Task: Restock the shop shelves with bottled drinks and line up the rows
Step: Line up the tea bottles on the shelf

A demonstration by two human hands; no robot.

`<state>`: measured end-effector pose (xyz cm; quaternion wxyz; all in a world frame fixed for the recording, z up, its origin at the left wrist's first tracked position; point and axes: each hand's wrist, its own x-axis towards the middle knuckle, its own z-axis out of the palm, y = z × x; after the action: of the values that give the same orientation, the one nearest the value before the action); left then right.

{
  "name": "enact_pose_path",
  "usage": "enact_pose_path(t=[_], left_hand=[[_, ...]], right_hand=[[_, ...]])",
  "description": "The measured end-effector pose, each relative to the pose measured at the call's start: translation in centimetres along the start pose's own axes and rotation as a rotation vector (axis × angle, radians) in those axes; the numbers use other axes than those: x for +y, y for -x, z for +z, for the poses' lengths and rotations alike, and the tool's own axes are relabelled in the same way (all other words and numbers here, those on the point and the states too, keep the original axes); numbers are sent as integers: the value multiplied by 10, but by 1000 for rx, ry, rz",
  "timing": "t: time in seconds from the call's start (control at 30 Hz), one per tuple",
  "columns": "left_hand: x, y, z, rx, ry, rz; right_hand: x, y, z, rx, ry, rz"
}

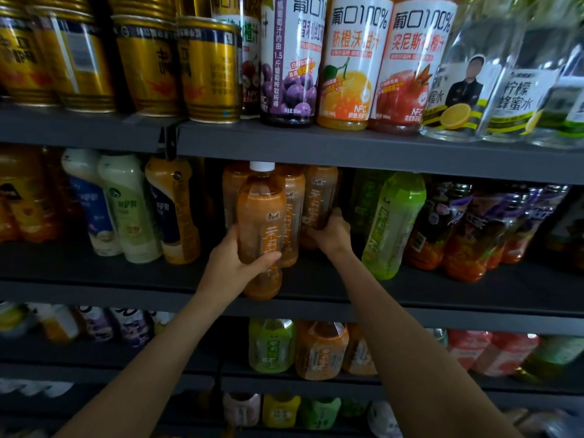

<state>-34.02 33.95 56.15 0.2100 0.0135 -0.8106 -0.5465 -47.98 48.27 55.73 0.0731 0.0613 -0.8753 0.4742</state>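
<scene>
Fingers (268, 259) of left hand (235, 262) wrap orange bottle (260, 216).

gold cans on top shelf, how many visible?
4. All at the left of the top shelf: far-left can, second can, third can, fourth can beside the juice bottles. More tops show behind, so further rows may be hidden.

Gold cans (208, 71) crowd the top left, just above a little black bracket (167, 139) at the joint.
</scene>
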Motion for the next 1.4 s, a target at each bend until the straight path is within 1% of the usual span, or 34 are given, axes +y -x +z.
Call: enact_pose_path(t=[0.1, 0.17, 0.4, 0.5, 0.7, 0.8, 1.03, 1.1, 1.17, 1.2, 1.23, 1.27, 1.3, 1.37, 1.4], left_hand=[[-1, 1, 0, 3, -3, 7], [-2, 1, 0, 5, -1, 13], [-5, -4, 0, 3, -6, 7], [-6, -4, 1, 4, -8, 0], [-4, -4, 4, 38, -22, 14], [-3, -1, 1, 118, -56, 32], [-15, 3, -16, 341, -89, 34], [-21, 1, -16, 376, -89, 31], [-28, 0, -16, 385, -107, 26], [-31, -1, -16, 383, -115, 24], [-33, -1, -17, 377, -120, 23], [-34, -2, -18, 372, -121, 26], [-36, -2, -19, 365, -121, 31], [-36, -2, -19, 352, -124, 42], [-37, -2, -19, 351, -128, 46]], right_hand=[[2, 6, -1, 25, 17, -43], [3, 11, -4, 10, 37, -75], [10, 37, -28, 11, 67, -97], [15, 49, -40, -44, 51, -109], [11, 68, -48, -221, 42, -186], [4, 77, -38, -274, 28, -228], [-19, 90, -3, -313, 3, -270], [-22, 91, 3, -308, 0, -285], [-20, 91, -2, -344, -5, -290], [-17, 89, -9, -356, -45, -272], [-14, 86, -17, -333, -129, -232], [-11, 80, -25, -261, -233, -189], [-7, 70, -30, -151, -300, -154], [-3, 42, -29, 59, -270, -101], [-4, 25, -24, 110, -239, -71]])
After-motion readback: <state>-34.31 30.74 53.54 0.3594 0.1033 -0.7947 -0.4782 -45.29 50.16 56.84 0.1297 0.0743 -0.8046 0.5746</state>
